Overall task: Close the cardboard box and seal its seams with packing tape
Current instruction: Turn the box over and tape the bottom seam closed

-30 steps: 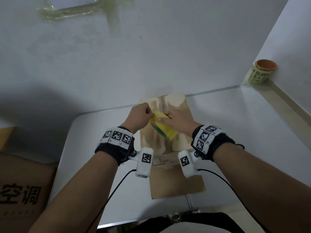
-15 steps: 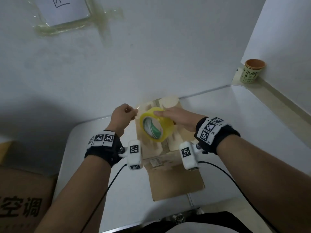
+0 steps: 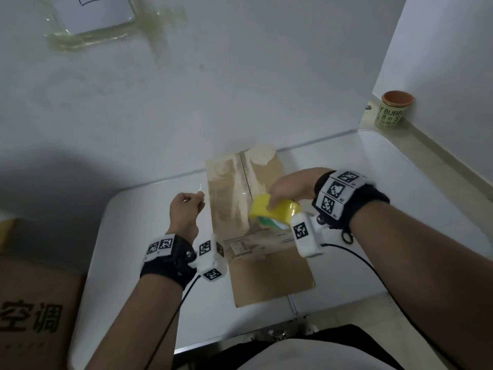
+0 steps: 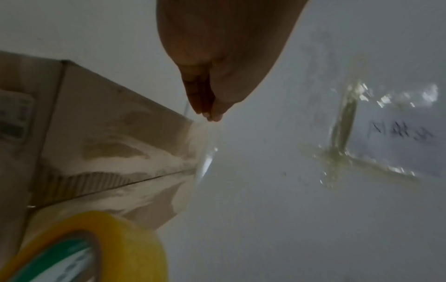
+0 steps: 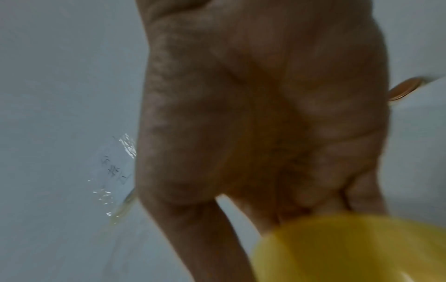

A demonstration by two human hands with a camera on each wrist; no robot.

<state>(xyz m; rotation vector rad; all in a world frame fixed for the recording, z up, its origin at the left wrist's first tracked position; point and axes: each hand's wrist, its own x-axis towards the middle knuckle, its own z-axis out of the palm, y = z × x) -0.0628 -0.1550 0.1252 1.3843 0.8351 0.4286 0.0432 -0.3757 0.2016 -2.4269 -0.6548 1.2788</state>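
White wall behind, smooth white tabletop (image 3: 138,236) pushed up against it, rounded at the corner. Flat on the tabletop, a brown cardboard box (image 3: 269,276), matte, flaps down, centre seam (image 3: 244,172) running away toward the wall, pale torn patches where the paper skin is stripped off. Small printed label (image 3: 238,247) on the near panel.

Since half a second ago: roll swung off the left half of the box and over to the right of the seam, now tipped lower against the lid. Left hand drawn further left, off the box edge, out over bare tabletop. Gap between the two hands clearly wider.

Right hand (image 3: 290,188) curled over the top of the yellow tape roll (image 3: 274,212), fingers wrapped on its glossy rim; green and white core showing underneath. Left hand (image 3: 186,206) pinching, thumb against fingertips, on the free end of the tape strip (image 3: 200,193), thin, clear and glinting. Strip itself nearly invisible across the box, only a shine near the far edge in the left wrist view.

Off to the right on a ledge, a pale cup (image 3: 394,110) with an orange inside and printed letters. Lower left, a big brown carton (image 3: 34,316) with dark printed characters. On the wall, a paper sheet (image 3: 98,12) stuck up with yellowed, wrinkled tape.
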